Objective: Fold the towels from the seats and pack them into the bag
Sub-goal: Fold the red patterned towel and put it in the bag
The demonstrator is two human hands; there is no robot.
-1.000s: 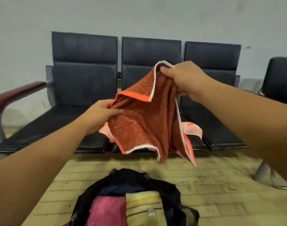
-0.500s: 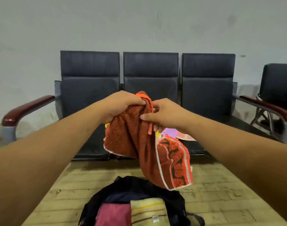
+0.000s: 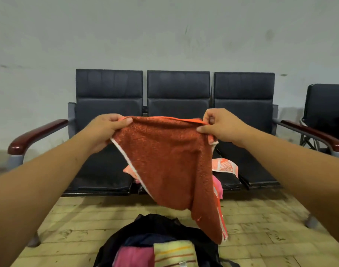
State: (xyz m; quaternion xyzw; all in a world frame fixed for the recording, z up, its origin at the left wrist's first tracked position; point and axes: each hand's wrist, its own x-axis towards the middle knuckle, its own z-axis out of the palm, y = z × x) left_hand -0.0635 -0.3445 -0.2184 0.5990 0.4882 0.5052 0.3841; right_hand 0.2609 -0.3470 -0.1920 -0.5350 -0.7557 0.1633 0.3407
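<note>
An orange-red towel (image 3: 170, 162) with a white edge hangs spread in the air in front of the seats. My left hand (image 3: 105, 130) grips its upper left corner and my right hand (image 3: 218, 125) pinches its upper right corner. Its lower tip dangles over the open black bag (image 3: 207, 245) on the floor at the bottom centre. Inside the bag lie a folded pink towel (image 3: 134, 257) and a folded yellow striped towel (image 3: 174, 253). More towels, light orange (image 3: 224, 165) and pink (image 3: 216, 185), lie on the middle seat, mostly hidden behind the held towel.
A row of three black seats (image 3: 109, 170) with dark red armrests (image 3: 37, 134) stands against a grey wall. Another black chair (image 3: 326, 105) is at the far right. The floor is pale brick tile (image 3: 78, 224).
My hands, which were close together bunching the towel, have moved apart sideways. The towel is now stretched out between them along its top edge.
</note>
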